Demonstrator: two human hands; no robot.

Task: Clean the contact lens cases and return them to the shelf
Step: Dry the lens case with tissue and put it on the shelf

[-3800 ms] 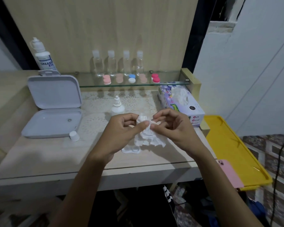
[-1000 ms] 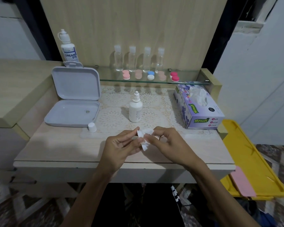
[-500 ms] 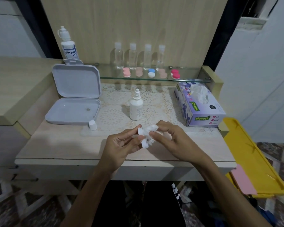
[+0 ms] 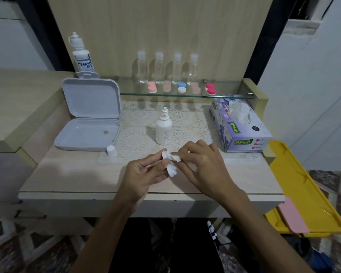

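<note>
While five cases (image 4: 181, 88) sat along the shelf (image 4: 224, 95), the left hand (image 4: 146, 172) gripped a white lens case (image 4: 170, 168) near the table's front edge and the right hand (image 4: 203, 166) pinched tissue (image 4: 174, 157) into it, wiping seemingly unfinished.

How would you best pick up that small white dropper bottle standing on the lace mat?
Grip the small white dropper bottle around its wider round body, coming from the front. It stands upright with its narrow nozzle uncapped, so the top gives poor hold, and the near side looks clear.

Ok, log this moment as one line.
step: wiping | left hand: white lens case | right hand: tissue | shelf: five cases
</note>
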